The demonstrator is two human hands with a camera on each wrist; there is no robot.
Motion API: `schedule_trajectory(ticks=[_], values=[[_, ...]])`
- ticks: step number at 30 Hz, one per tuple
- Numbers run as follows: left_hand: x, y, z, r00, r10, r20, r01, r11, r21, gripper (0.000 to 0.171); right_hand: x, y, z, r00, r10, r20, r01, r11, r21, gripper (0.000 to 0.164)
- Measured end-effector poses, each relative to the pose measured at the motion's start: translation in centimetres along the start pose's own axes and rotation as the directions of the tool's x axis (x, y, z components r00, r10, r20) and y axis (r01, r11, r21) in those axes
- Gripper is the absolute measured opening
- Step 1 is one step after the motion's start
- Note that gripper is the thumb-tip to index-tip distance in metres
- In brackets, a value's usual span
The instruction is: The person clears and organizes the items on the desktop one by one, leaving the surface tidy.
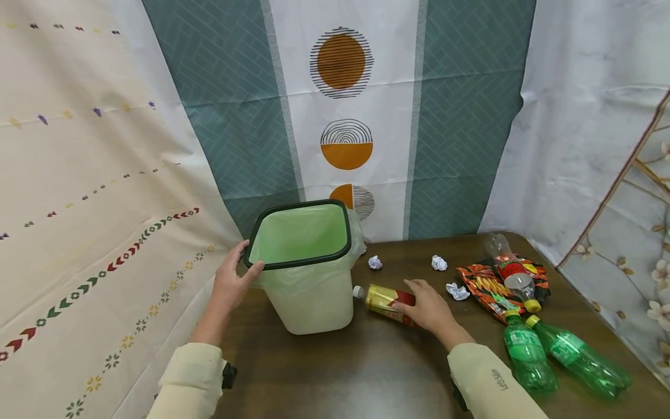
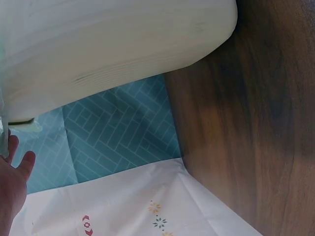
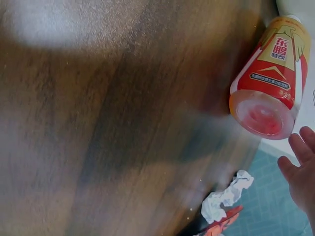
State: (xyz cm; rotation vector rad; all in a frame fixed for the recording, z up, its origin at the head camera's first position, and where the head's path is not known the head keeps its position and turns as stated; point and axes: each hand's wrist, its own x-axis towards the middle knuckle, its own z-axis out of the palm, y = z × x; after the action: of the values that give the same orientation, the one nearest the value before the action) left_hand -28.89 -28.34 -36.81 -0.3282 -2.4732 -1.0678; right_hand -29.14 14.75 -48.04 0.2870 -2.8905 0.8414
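Bin (image 1: 321,305): pale smooth plastic, rounded corners, narrows toward the base, stands on the table, glossy black rim (image 1: 309,263). Thin crinkly see-through liner (image 1: 357,233) folded over the rim, loose and baggy on the right side. Left hand (image 1: 230,282) at the near left corner, thumb and fingers gripping the rim and liner. Drink bottle (image 1: 386,299): lies on its side just right of the bin, shiny yellow and red label, white cap toward the bin wall, round translucent base with a dimple. Right hand (image 1: 431,308) at the base end, fingers spread and loosely bent, not closed round it; can't tell if fingertips touch. Table (image 1: 361,372): dark brown wood grain, slick, catches light

Around: three crumpled white paper wads (image 1: 439,263) behind the bottle and right hand, rough and creased. Orange and black glossy wrapper (image 1: 481,285) further right, wrinkled, with a clear red-labelled bottle (image 1: 518,281) lying over it, yellow cap toward the person. Two ribbed green bottles (image 1: 528,355) lie at near right, beside the right sleeve (image 1: 487,378). Fabric behind: teal herringbone curtain (image 1: 225,70), cream patterned cloth (image 1: 99,192) at left, with soft creases
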Motion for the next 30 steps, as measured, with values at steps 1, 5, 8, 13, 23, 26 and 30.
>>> schedule_trajectory(ticks=[1, 5, 8, 13, 23, 26, 30], values=[[0.0, 0.0, 0.0, 1.000, -0.001, 0.002, 0.001, 1.000, -0.003, 0.069, 0.0, 0.0, 0.1, 1.000, 0.002, 0.001, -0.002, 1.000, 0.001, 0.078], [-0.1, 0.0, 0.1, 1.000, 0.001, 0.000, -0.001, 1.000, -0.015, 0.069, 0.0, 0.3, 0.6, 1.000, 0.015, 0.010, -0.015, 1.000, -0.003, 0.079], [-0.1, 0.0, 0.2, 1.000, 0.009, -0.007, -0.009, 1.000, -0.015, 0.069, 0.0, 0.5, 1.0, 0.999, 0.025, 0.029, -0.025, 1.000, -0.007, 0.080], [-0.2, 0.0, 0.2, 1.000, 0.011, -0.013, -0.012, 1.000, -0.027, 0.069, -0.1, 1.0, 1.5, 0.999, 0.025, 0.047, -0.024, 0.999, -0.026, 0.080], [-0.2, -0.1, 0.2, 1.000, -0.002, -0.017, 0.002, 1.000, -0.022, 0.068, -0.9, 1.3, 1.9, 1.000, 0.018, -0.001, -0.018, 0.998, -0.060, 0.075], [-0.2, 0.0, 0.1, 1.000, 0.000, -0.014, 0.000, 1.000, -0.025, 0.068, -1.4, 1.2, 1.9, 0.999, 0.016, -0.045, -0.019, 0.997, -0.070, 0.072], [-0.3, 0.0, 0.1, 1.000, -0.009, -0.010, 0.008, 0.999, -0.033, 0.068, -1.7, 1.0, 2.0, 0.996, 0.029, -0.083, -0.035, 0.997, -0.070, 0.070]])
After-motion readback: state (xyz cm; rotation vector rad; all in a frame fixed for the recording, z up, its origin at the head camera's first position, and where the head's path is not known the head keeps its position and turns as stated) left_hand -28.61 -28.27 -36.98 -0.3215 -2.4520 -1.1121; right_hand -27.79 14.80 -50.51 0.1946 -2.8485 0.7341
